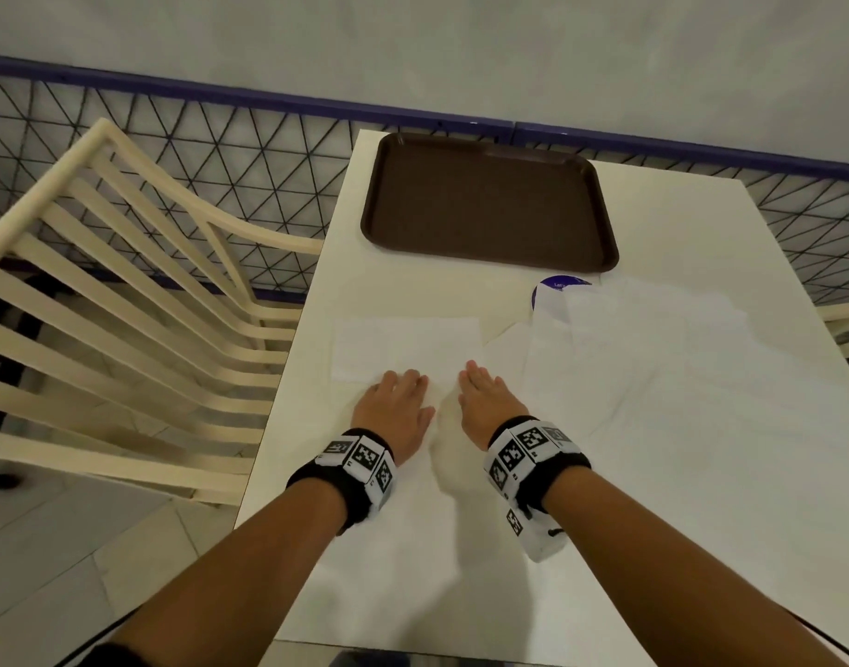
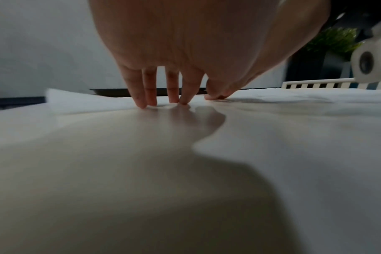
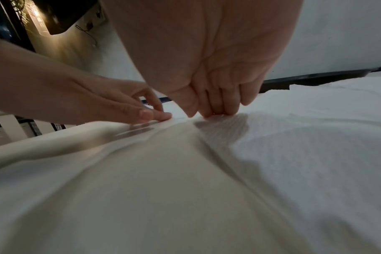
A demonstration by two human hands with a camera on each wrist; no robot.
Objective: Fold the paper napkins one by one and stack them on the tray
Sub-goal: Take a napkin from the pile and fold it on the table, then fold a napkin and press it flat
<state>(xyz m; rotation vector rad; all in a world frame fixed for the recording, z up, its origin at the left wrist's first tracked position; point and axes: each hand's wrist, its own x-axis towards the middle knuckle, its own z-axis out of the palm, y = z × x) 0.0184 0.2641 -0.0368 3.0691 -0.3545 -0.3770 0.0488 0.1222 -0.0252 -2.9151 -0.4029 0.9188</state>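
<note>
A folded white napkin [image 1: 405, 346] lies flat on the white table [image 1: 398, 281], just left of centre. My left hand [image 1: 401, 385] presses the napkin's near edge with straight fingers; in the left wrist view its fingertips [image 2: 161, 101] stand on the paper [image 2: 87, 101]. My right hand [image 1: 480, 382] sits right beside it, bent fingertips [image 3: 215, 111] pushing down on the same edge. Neither hand grips anything. The brown tray [image 1: 485, 204] lies at the far end of the table with nothing on it, well beyond both hands.
A loose heap of unfolded white napkins [image 1: 653, 358] covers the table's right side, partly over a round blue sticker [image 1: 557, 285]. A cream slatted chair [image 1: 124, 305] stands left of the table. A wire-mesh fence [image 1: 220, 161] runs behind.
</note>
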